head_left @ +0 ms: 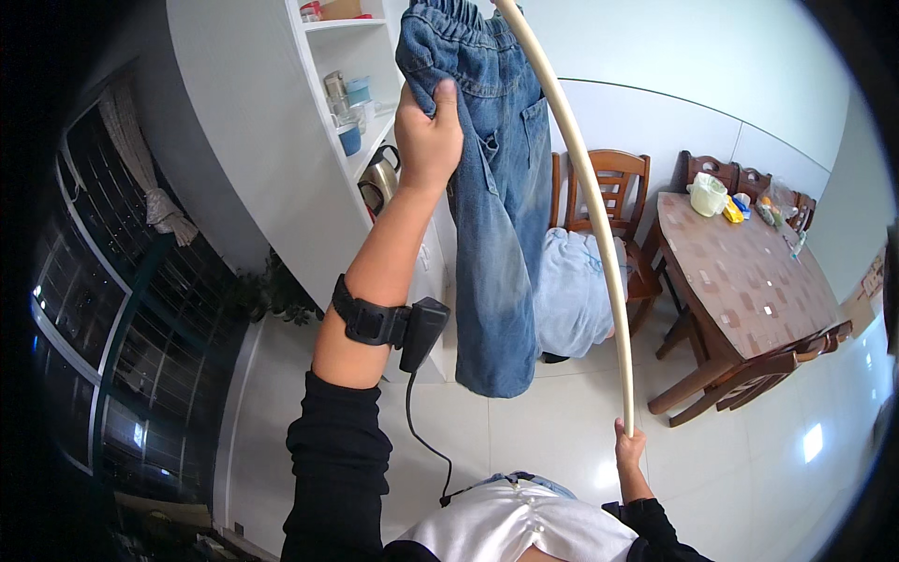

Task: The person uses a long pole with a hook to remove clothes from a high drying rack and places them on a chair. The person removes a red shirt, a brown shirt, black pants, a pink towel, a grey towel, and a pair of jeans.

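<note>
A pair of blue denim jeans (496, 253) hangs raised in front of me, its elastic waistband at the upper edge of the picture. My left hand (431, 136) is closed round the side of the jeans below the waistband, thumb pointing up. Down at the lower right, my right hand (630, 451) grips the bottom end of a long, pale, slightly curved pole (582, 169). The pole rises past the right side of the jeans and leaves the view at the top. Whether its top end touches or bears the jeans cannot be seen.
Behind the jeans, a light blue cloth (576, 290) covers something by a wooden chair (618, 187). A dining table (730, 281) with bags and a pale green container (708, 195) stands at right. White shelving (323, 47) holds cups and a kettle. Dark windows (84, 281) lie left.
</note>
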`<state>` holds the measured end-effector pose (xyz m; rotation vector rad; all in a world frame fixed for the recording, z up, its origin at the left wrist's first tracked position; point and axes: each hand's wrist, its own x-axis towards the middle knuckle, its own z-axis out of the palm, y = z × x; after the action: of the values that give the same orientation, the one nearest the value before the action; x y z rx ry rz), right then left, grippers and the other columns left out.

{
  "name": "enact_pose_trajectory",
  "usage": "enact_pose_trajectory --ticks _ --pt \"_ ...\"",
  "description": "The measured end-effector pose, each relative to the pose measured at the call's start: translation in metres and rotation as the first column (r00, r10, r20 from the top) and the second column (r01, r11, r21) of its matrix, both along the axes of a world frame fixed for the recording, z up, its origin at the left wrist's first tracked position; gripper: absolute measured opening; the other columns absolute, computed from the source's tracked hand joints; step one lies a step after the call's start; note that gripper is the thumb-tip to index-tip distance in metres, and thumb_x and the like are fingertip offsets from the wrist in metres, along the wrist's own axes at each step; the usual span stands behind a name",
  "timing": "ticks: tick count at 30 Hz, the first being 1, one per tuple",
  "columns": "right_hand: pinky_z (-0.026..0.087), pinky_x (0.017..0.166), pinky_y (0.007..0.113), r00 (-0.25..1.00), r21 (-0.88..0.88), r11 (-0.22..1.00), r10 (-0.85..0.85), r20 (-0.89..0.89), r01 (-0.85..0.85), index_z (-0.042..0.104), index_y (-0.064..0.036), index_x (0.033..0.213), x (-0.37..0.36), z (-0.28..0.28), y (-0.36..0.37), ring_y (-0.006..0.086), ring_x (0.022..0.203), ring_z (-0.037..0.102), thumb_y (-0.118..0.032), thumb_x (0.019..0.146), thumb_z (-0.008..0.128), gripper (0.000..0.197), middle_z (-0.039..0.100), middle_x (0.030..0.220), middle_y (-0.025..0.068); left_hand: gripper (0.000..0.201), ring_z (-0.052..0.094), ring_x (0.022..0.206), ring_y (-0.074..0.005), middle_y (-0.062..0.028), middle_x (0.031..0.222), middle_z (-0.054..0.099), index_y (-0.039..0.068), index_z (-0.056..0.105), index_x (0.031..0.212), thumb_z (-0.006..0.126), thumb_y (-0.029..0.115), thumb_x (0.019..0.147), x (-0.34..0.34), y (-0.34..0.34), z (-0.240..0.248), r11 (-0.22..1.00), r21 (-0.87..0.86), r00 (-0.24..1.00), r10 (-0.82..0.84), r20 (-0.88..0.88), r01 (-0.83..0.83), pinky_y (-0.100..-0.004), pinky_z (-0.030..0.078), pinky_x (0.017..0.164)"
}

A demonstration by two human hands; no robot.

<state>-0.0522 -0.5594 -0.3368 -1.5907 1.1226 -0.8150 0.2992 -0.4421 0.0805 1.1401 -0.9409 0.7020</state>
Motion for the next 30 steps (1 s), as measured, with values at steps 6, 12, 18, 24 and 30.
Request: enact_pose_trajectory --ticks 6,12,18,24,30 --pt "0.024 0.04 0.024 0.996 0.061 0.997 -0.057 0.075 0.052 0.043 -0.0025 0.051 0.001 0.005 -0.01 0.0053 0.046 0.029 -0.021 0.075 0.06 0.035 0.034 0.048 -0.0052 0.075 0.034 0.112 -0.023 -0.0156 0.124 0.031 0.0 0.02 0.123 0.062 0.033 0.071 0.024 -0.016 -0.123 0.944 0.27 0.978 -0.206 0.044 0.187 -0.0303 0.027 0.091" --pt "0.025 0.041 0.024 0.987 -0.04 0.989 -0.138 0.083 0.142 0.042 -0.0031 0.051 -0.002 0.019 -0.027 0.0058 0.047 0.029 -0.025 0.075 0.06 0.037 0.034 0.049 -0.0055 0.056 0.039 0.106 -0.0287 -0.0185 0.114 0.041 0.002 0.039 0.11 0.056 0.04 0.072 -0.048 0.02 -0.293 0.261 0.845 0.862 -0.346 -0.37 0.467 -0.0341 0.033 0.085" --pt "0.023 0.041 0.024 0.976 0.012 0.978 -0.208 0.064 0.208 0.04 -0.0045 0.052 -0.007 0.021 -0.038 0.006 0.049 0.028 -0.027 0.076 0.058 0.038 0.032 0.05 -0.0052 0.034 0.055 0.072 -0.0341 -0.0193 0.074 0.057 0.001 0.055 0.08 0.05 0.034 0.079 -0.055 -0.034 -0.321 0.856 0.497 0.894 0.105 -0.435 0.141 -0.0382 0.042 0.063" --pt "0.022 0.042 0.023 0.952 -0.027 0.959 -0.277 0.133 0.283 0.039 -0.005 0.051 -0.041 0.017 -0.048 0.0053 0.049 0.026 -0.027 0.077 0.057 0.038 0.031 0.051 -0.0055 0.048 0.056 0.069 -0.0334 -0.0184 0.068 0.057 0.0 0.058 0.076 0.051 0.047 0.074 -0.051 -0.044 -0.324 0.68 0.683 0.83 0.197 -0.521 0.268 -0.0365 0.042 0.06" --pt "0.021 0.041 0.023 0.935 0.02 0.936 -0.352 0.03 0.352 0.041 -0.0038 0.051 -0.08 0.005 -0.053 0.0058 0.047 0.026 -0.026 0.076 0.058 0.038 0.032 0.05 -0.0049 0.045 0.054 0.079 -0.0327 -0.0222 0.085 0.056 -0.001 0.054 0.091 0.057 0.039 0.07 -0.088 -0.045 -0.368 0.442 0.722 0.838 -0.155 -0.523 0.532 -0.0353 0.041 0.069"
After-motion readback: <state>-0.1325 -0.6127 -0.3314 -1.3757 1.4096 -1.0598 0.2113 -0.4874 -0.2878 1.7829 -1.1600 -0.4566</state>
